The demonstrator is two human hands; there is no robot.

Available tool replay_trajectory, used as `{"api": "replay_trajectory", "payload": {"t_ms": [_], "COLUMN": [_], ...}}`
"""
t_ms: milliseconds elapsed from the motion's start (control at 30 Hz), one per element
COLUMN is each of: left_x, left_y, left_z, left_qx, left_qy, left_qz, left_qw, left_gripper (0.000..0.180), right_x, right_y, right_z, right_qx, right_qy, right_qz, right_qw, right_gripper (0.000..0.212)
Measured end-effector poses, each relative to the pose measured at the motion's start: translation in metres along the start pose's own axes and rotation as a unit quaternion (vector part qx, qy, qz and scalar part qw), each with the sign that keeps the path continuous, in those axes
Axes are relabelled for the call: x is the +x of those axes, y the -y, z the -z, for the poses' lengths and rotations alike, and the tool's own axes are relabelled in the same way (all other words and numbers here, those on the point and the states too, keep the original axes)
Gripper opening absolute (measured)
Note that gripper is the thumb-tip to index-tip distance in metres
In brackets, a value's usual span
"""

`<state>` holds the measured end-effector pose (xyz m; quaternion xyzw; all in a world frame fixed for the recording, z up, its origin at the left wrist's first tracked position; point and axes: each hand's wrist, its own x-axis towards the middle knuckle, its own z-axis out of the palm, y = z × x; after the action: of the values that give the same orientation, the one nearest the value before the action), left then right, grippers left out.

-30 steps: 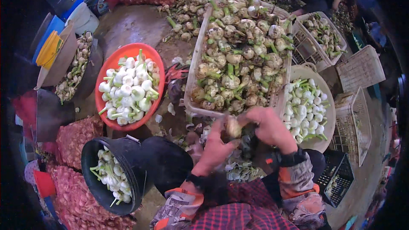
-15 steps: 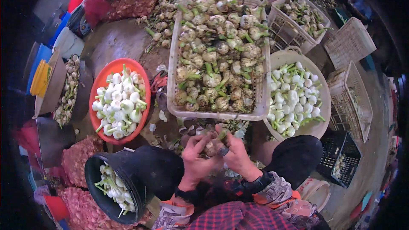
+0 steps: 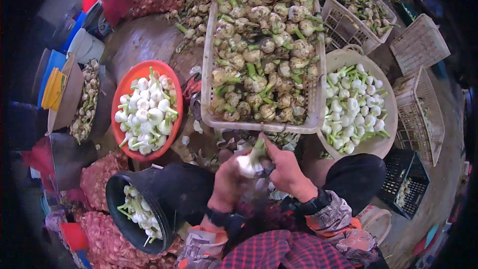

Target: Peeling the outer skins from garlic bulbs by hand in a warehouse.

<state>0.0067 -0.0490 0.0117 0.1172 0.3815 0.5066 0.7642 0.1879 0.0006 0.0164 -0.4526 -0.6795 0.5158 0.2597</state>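
Between my hands, above my lap, is a garlic bulb with a white, bare side and a short green stem pointing up. My left hand is closed around the bulb's left side, its fingers partly smeared by motion. Closed at the stem and right side of the bulb is my right hand; something dark sits at its thumb. Just beyond stands a pale plastic crate heaped with dirty, unpeeled garlic bulbs. Loose skins lie on the floor near my hands.
To the left, a red basin holds clean white garlic, as does the tilted black bucket by my left leg. At right are a beige basin of white garlic, pale crates and a black crate. Red net sacks lie lower left.
The bulb in my hands was brownish and now shows a white side. My right hand has shifted slightly right and its fingers are at the stem. The whole view has shifted a little.
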Motion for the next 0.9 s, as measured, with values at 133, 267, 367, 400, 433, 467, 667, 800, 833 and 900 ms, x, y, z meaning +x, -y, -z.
{"api": "replay_trajectory", "payload": {"t_ms": [133,267,367,400,433,467,667,800,833,900], "left_x": [0.016,0.025,0.006,-0.001,-0.004,-0.005,0.017,0.005,0.004,0.004], "left_y": [0.019,0.012,0.017,0.021,0.028,0.03,0.034,0.019,0.014,0.012], "left_z": [0.005,-0.01,-0.021,-0.027,-0.038,-0.043,-0.024,-0.029,-0.028,-0.02], "left_qx": [-0.23,0.047,0.111,0.125,0.113,0.104,-0.101,0.053,-0.043,-0.054], "left_qy": [-0.034,-0.176,-0.16,-0.153,-0.151,-0.15,-0.075,-0.052,0.006,0.043], "left_qz": [0.078,0.017,-0.038,-0.06,-0.066,-0.072,-0.088,-0.114,-0.08,-0.062], "left_qw": [0.969,0.983,0.98,0.978,0.98,0.98,0.988,0.991,0.996,0.996], "left_gripper": [0.039,0.037,0.04,0.042,0.043,0.045,0.022,0.046,0.051,0.058], "right_x": [-0.003,-0.007,-0.013,-0.016,-0.02,-0.022,-0.021,-0.01,-0.009,-0.016], "right_y": [-0.012,-0.013,-0.006,-0.002,0.004,0.004,0.001,-0.018,-0.027,-0.06], "right_z": [-0.013,-0.007,-0.012,-0.016,-0.023,-0.027,-0.032,0.0,0.011,0.017], "right_qx": [0.102,-0.06,-0.181,-0.194,-0.172,-0.12,0.36,0.546,0.535,0.34], "right_qy": [-0.09,-0.149,-0.162,-0.162,-0.154,-0.155,-0.143,-0.22,-0.242,-0.198], "right_qz": [0.005,0.035,0.08,0.091,0.099,0.09,-0.113,-0.243,-0.228,-0.177], "right_qw": [0.991,0.986,0.967,0.963,0.968,0.977,0.915,0.771,0.777,0.902], "right_gripper": [0.059,0.062,0.067,0.068,0.068,0.063,0.032,0.025,0.026,0.028]}}
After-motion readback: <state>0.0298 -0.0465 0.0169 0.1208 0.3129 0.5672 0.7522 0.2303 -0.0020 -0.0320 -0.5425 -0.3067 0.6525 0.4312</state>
